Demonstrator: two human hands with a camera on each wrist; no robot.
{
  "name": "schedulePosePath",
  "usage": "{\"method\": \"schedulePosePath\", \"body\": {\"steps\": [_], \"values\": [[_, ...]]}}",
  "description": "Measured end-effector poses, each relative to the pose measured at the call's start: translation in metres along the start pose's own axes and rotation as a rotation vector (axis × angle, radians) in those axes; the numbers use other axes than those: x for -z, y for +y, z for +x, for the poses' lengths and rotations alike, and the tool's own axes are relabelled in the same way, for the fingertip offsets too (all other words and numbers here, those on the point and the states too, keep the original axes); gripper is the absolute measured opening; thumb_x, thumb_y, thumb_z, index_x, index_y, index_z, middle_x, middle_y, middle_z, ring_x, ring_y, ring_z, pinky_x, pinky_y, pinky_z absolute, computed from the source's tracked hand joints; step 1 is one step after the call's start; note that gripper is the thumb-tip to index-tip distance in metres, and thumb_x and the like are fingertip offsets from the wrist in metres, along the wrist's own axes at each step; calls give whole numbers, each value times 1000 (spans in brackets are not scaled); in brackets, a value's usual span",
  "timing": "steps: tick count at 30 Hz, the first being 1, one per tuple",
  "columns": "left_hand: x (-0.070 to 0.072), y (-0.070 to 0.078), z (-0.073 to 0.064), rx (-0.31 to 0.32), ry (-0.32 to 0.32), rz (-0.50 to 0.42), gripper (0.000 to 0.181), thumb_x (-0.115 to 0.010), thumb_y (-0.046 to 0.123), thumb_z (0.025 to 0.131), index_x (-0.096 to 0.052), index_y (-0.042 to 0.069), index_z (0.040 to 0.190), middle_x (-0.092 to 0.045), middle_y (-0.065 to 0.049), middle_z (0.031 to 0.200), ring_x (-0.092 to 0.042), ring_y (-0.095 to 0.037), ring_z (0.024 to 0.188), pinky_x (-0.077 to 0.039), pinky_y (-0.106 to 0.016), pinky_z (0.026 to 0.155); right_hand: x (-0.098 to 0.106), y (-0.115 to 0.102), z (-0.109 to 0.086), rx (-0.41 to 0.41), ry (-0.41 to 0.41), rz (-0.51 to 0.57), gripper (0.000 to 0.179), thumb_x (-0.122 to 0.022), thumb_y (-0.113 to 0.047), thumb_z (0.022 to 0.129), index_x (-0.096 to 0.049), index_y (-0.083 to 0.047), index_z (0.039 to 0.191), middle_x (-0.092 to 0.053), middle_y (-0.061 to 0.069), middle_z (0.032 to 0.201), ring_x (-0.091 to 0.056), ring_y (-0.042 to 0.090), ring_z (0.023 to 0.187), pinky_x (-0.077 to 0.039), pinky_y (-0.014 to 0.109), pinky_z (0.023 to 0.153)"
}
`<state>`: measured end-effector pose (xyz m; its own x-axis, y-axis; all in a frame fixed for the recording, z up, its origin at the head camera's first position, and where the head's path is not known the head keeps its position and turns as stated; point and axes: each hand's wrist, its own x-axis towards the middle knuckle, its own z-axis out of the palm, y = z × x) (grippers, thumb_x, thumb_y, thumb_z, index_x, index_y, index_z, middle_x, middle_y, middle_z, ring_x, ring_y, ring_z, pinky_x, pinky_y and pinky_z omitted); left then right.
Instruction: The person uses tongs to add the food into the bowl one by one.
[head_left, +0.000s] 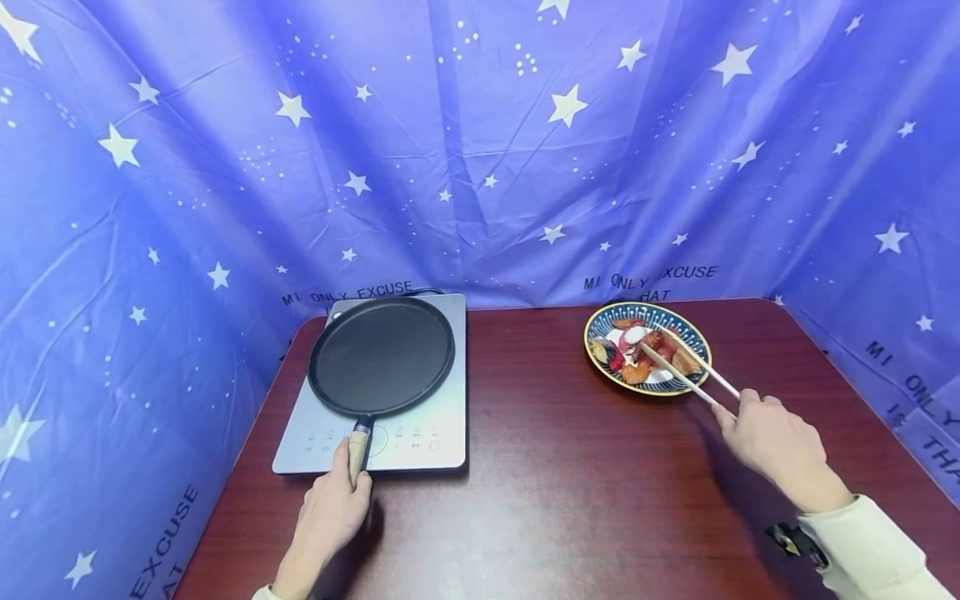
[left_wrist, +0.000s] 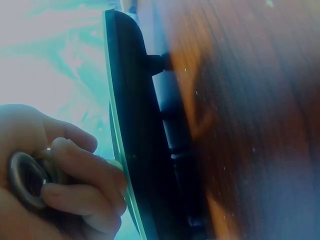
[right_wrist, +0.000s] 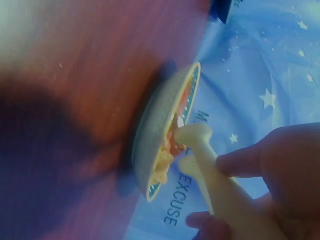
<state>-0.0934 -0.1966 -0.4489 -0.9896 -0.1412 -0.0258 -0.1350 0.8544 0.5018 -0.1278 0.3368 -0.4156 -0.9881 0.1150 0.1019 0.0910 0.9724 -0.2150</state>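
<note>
A flat black frying pan (head_left: 382, 357) sits on a silver induction cooker (head_left: 442, 400). My left hand (head_left: 330, 508) grips its wooden handle (head_left: 357, 454); the left wrist view shows the fingers (left_wrist: 87, 165) curled round the handle's ringed end (left_wrist: 22, 182). At the right, my right hand (head_left: 776, 450) holds pale tongs (head_left: 678, 372), their two arms apart. The tong tips reach into the food (head_left: 660, 348) on a blue-patterned plate (head_left: 686, 323) with a yellow rim. Reddish, orange, yellowish and white pieces lie there. Whether the tips pinch a piece cannot be made out.
The dark red wooden table (head_left: 525, 467) stretches between cooker and plate. A blue curtain (head_left: 480, 167) with white stars closes off the back and both sides. A black cable (head_left: 423, 291) runs behind the cooker.
</note>
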Motion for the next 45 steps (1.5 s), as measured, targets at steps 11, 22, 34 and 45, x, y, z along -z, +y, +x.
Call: {"method": "schedulePosePath", "body": {"steps": [11, 22, 34, 45], "values": [[0, -2, 0, -10, 4, -11, 60, -50, 20, 88, -32, 0, 142, -64, -26, 94, -61, -35, 70, -44, -49, 57, 18, 2, 20, -37, -219, 14, 56, -44, -45, 95, -51, 8, 82, -53, 24, 70, -54, 41, 64, -39, 52, 51], [2, -1, 1, -10, 0, -17, 60, -51, 20, 88, -33, 1, 142, -64, -26, 95, -60, -33, 69, -43, -48, 56, 14, -8, 36, -8, -234, 32, 58, -39, -43, 96, -54, 13, 89, -56, 35, 82, -56, 49, 74, -41, 53, 54], [0, -1, 1, -11, -5, -30, 61, -50, 20, 88, -32, 1, 142, -64, -25, 93, -60, -33, 70, -43, -49, 57, 3, -27, 42, 14, -149, -31, 54, -45, -35, 96, -51, 18, 95, -52, 33, 80, -54, 51, 78, -43, 59, 58], [1, -2, 2, -3, -7, -11, 60, -50, 21, 89, -32, 1, 143, -64, -26, 93, -60, -34, 70, -44, -49, 57, 22, -19, 34, -21, -156, -38, 49, -46, -36, 93, -54, 12, 89, -54, 35, 80, -54, 51, 71, -41, 57, 54]]}}
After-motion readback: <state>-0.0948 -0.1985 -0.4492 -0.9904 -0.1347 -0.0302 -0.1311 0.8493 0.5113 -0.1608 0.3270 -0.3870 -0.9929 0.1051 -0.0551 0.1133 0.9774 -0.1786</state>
